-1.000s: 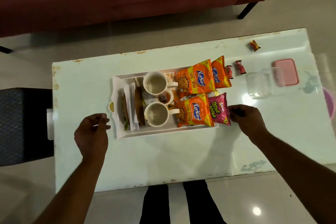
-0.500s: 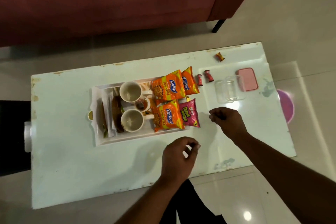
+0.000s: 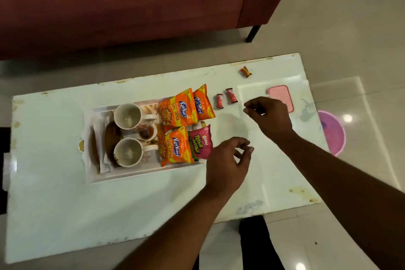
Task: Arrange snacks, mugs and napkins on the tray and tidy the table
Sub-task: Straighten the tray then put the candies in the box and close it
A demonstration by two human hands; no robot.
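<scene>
White tray (image 3: 135,176) on the white table (image 3: 65,215), taken here as the landmark. At the tray's left end, folded napkins (image 3: 103,161) beside a brown snack (image 3: 110,138). Next inside the tray, two empty white mugs: far mug (image 3: 127,115) and near mug (image 3: 128,152), handles turned right, with a small dish of reddish sauce (image 3: 147,132) between them. At the tray's right end, two orange Kurkure packets (image 3: 178,110) and (image 3: 174,148), a third orange packet (image 3: 202,103) overhanging the far right corner, and a pink packet (image 3: 200,141) just beside the near orange one. Right of the tray, on the bare table, two small red candies (image 3: 219,101) and (image 3: 231,95), apart from each other. Left hand (image 3: 228,164) hovering off the tray's near right corner, fingers loosely curled, holding nothing. Further right, right hand (image 3: 269,117), fingers pinched narrow; contents, if any, cannot be told. Beyond that hand, a pink lid (image 3: 281,94); toward the table's far edge, a yellow-red candy (image 3: 246,71).
</scene>
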